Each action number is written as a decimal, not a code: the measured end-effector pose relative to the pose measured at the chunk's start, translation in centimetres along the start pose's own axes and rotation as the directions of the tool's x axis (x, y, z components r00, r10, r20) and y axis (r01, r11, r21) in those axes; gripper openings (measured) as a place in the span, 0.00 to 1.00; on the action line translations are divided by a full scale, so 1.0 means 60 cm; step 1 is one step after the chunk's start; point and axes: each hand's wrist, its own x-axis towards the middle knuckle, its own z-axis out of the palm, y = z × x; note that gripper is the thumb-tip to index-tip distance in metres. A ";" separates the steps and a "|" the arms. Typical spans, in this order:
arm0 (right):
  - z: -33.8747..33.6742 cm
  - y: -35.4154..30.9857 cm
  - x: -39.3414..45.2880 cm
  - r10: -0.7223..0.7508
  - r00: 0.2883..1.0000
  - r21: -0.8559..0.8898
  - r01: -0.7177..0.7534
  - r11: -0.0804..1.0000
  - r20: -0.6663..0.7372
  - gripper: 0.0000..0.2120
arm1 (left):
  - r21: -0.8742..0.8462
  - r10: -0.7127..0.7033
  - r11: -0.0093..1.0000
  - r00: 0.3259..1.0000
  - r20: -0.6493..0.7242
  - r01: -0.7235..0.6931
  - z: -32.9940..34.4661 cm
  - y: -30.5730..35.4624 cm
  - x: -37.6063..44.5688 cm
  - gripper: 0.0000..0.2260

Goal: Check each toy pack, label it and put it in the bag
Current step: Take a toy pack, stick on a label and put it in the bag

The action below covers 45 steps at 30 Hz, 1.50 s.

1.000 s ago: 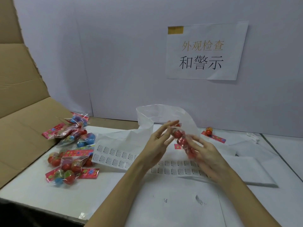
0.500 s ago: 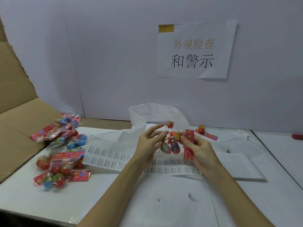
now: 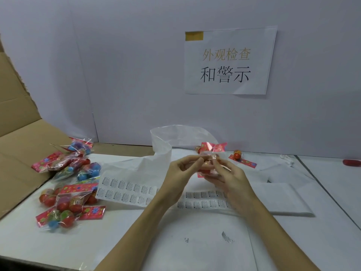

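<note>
Nearest the camera, two bare forearms reach forward over white paper sheets spread on the bench. Under the wrists lies a label sheet, a white strip printed with rows of small warning labels, running from left of the left forearm across to beneath the right one.

The left hand and right hand meet above the label sheet and hold a toy pack between them, lifted off the bench. The left thumb and forefinger pinch the pack's clear film at its left side; the right fingers curl round its right side and underside. The pack's red flowered header card stands up above the fingertips, and its contents are mostly hidden by the hands.

To the left, a heap of other toy packs lies on the bench, clear bags of red and blue toys with red header cards, some spilling onto the cardboard flap at the bench's left edge.

Just behind the hands, a translucent plastic bag stands with its mouth open. Right of it, a single toy pack lies on the paper, and a red object sits at the far right edge, too cropped to identify.

On the grey wall behind hangs a paper sign with Chinese characters.
</note>
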 end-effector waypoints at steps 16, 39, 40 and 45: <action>0.008 0.009 -0.013 -0.284 0.952 -0.540 0.300 0.787 0.115 0.23 | -0.038 -0.073 0.997 0.985 -0.159 0.068 0.000 -0.002 0.001 0.15; -0.058 -0.009 0.001 0.035 0.988 -0.941 0.132 0.310 0.151 0.12 | 0.798 0.203 0.570 0.975 0.094 -0.196 0.003 -0.046 -0.006 0.07; -0.055 -0.007 0.001 0.033 0.989 -0.941 0.127 0.313 0.144 0.11 | 0.801 0.195 0.561 0.973 0.120 -0.211 0.003 -0.046 -0.006 0.07; -0.048 0.000 0.000 -0.022 0.991 -0.923 0.133 0.362 0.134 0.09 | 0.802 0.179 0.545 0.968 0.175 -0.245 0.001 -0.048 -0.009 0.08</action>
